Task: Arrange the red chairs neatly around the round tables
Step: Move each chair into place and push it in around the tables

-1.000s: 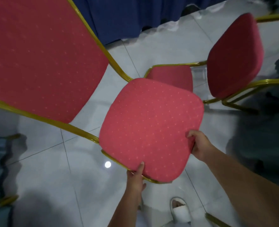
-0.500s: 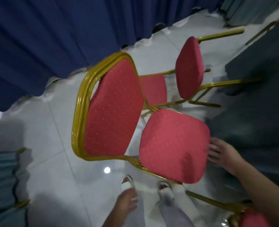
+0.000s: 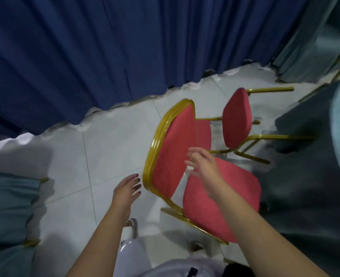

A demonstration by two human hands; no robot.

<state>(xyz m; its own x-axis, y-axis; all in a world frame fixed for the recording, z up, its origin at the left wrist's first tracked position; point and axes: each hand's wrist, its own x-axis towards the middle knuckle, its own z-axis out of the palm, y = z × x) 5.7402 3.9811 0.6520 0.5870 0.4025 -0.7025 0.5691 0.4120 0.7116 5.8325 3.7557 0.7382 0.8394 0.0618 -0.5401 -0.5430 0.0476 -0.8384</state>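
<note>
A red chair (image 3: 173, 154) with a gold frame stands on the tiled floor in front of me, its seat (image 3: 235, 198) toward the right. My left hand (image 3: 126, 191) hovers just left of the backrest's gold edge, fingers relaxed, touching nothing. My right hand (image 3: 202, 165) is spread open above the gap between backrest and seat, holding nothing. A second red chair (image 3: 237, 120) stands behind it, facing the table on the right.
A dark blue curtain (image 3: 105, 47) hangs along the far side. A table in grey-teal cloth (image 3: 309, 176) fills the right. Another teal-draped table (image 3: 7, 212) sits at the left. White floor tiles (image 3: 109, 140) lie between them.
Both hands let go of the seat. The chair now stands on the floor, farther from me. My hands have risen toward the backrest, and my view has tipped up toward the curtain.
</note>
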